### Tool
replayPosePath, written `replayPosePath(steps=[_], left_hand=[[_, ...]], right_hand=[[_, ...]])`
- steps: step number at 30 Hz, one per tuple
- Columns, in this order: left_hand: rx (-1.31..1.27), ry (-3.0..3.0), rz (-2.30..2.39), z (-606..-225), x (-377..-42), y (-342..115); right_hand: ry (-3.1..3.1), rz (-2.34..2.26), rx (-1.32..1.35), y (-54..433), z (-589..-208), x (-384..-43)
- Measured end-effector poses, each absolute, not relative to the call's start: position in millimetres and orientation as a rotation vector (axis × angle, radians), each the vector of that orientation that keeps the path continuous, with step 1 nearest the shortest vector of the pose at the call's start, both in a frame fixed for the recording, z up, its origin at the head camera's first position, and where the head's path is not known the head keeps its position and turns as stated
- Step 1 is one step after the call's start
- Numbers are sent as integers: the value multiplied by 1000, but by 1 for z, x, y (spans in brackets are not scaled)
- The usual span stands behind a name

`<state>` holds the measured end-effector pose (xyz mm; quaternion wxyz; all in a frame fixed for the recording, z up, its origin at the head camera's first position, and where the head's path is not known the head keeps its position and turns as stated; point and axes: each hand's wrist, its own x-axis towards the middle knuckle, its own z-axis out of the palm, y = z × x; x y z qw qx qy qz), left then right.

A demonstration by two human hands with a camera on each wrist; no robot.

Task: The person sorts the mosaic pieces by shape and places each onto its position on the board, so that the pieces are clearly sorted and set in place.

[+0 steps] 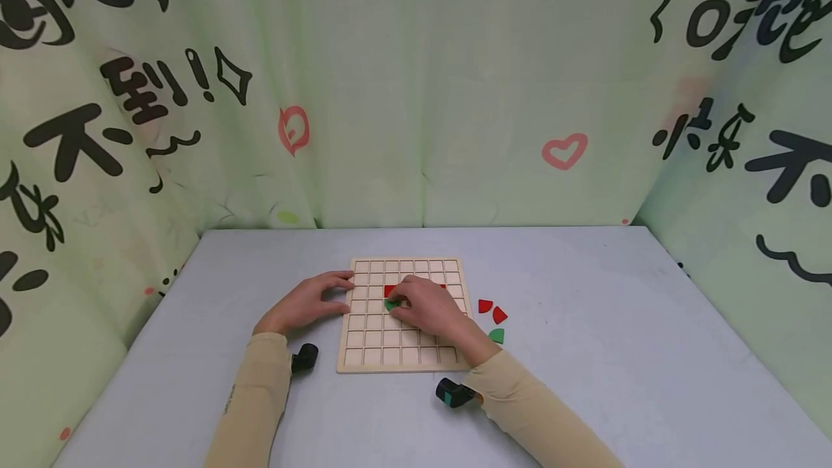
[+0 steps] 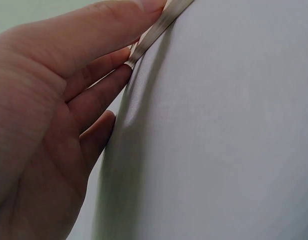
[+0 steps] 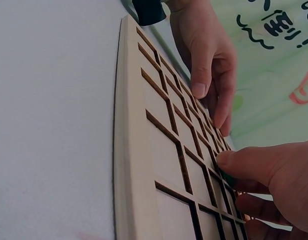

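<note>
A light wooden grid board (image 1: 364,360) lies on the table. My left hand (image 1: 312,303) rests at its left edge, fingers and thumb spread along the rim; the left wrist view shows the fingertips (image 2: 124,70) right at the board's side. Over the middle of the grid, my right hand (image 1: 429,305) pinches a small green piece (image 1: 391,305) between thumb and fingers. In the right wrist view that green piece (image 3: 227,179) shows under the thumb, close over the cells, mostly hidden. Just behind it, red pieces (image 1: 389,291) sit in the grid, partly covered by the right hand.
Right of the board lie two loose red wedge-shaped pieces (image 1: 500,315) and a green wedge-shaped piece (image 1: 497,336), the green one beside my right wrist. Black wrist cameras (image 1: 453,393) hang under both forearms. A printed pale green curtain (image 1: 481,92) encloses the table (image 1: 585,323).
</note>
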<state>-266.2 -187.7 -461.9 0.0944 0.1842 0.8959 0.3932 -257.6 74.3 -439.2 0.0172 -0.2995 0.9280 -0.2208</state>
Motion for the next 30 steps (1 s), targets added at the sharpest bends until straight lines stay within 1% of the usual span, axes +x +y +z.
replayPosePath(steps=[30], left_hand=[[526, 2647, 1178, -463, -267, -187]], right_hand=[[2926, -720, -898, 72, -442, -257]])
